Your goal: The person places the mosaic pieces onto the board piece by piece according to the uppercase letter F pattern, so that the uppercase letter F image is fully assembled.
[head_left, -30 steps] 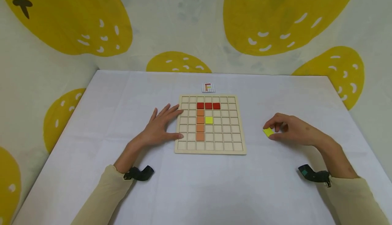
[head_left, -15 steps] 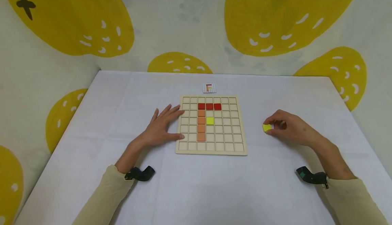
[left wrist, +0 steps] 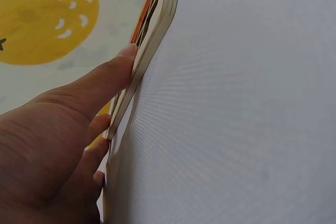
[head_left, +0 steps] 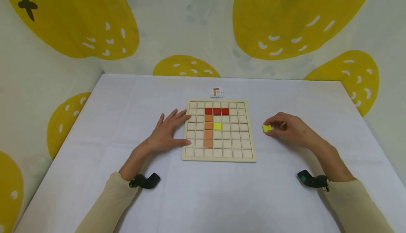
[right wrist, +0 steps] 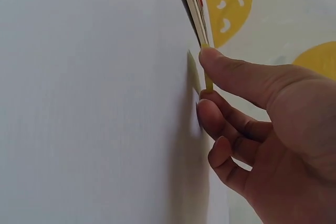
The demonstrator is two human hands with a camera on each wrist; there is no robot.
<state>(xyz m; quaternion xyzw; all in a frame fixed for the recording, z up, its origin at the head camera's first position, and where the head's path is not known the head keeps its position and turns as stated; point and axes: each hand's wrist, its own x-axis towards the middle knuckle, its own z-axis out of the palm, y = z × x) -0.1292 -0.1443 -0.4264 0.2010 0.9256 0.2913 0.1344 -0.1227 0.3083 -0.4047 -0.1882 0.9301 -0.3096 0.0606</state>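
A wooden grid board (head_left: 233,143) lies flat in the middle of the table. Across its upper part runs a row of red tiles (head_left: 217,111), and orange tiles (head_left: 208,134) form a column beneath the leftmost red one. One yellow tile (head_left: 217,126) sits just right of that column. My left hand (head_left: 166,130) rests on the board's left edge, fingers spread and thumb on the rim. Right of the board, my right hand (head_left: 290,129) pinches another yellow tile (head_left: 267,128) between thumb and fingers; the right wrist view shows this tile (right wrist: 209,80) edge-on above the cloth.
A small printed pattern card (head_left: 217,92) lies behind the board, showing red, orange and yellow squares on a grid. White cloth (head_left: 222,197) covers the table. Fabric with yellow shapes (head_left: 187,65) hangs behind and at the sides.
My right hand has moved left toward the board with the yellow tile, which has turned in the fingers. The left hand stays on the board's edge.
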